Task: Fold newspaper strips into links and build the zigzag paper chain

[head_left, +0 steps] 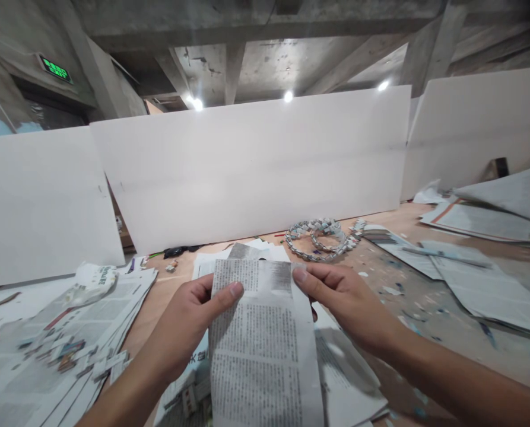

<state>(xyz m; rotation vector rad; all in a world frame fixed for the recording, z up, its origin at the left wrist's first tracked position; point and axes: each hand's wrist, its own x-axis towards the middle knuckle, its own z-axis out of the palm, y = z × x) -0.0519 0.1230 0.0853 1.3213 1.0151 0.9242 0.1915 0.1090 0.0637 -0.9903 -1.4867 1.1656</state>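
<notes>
A long strip of printed newspaper [260, 344] hangs upright between both hands, above the wooden table [158, 296]. My left hand [193, 320] pinches its upper left edge, thumb on the front. My right hand [340, 296] pinches the upper right corner, fingers curled behind the sheet. More newspaper sheets [345, 367] lie flat under the strip.
A stack of newspapers [55, 350] with small cut pieces lies at the left. Woven paper rings [320, 237] rest behind the hands. Loose newspaper sheets [469, 273] spread over the right side. White boards [256, 166] stand along the table's far edge.
</notes>
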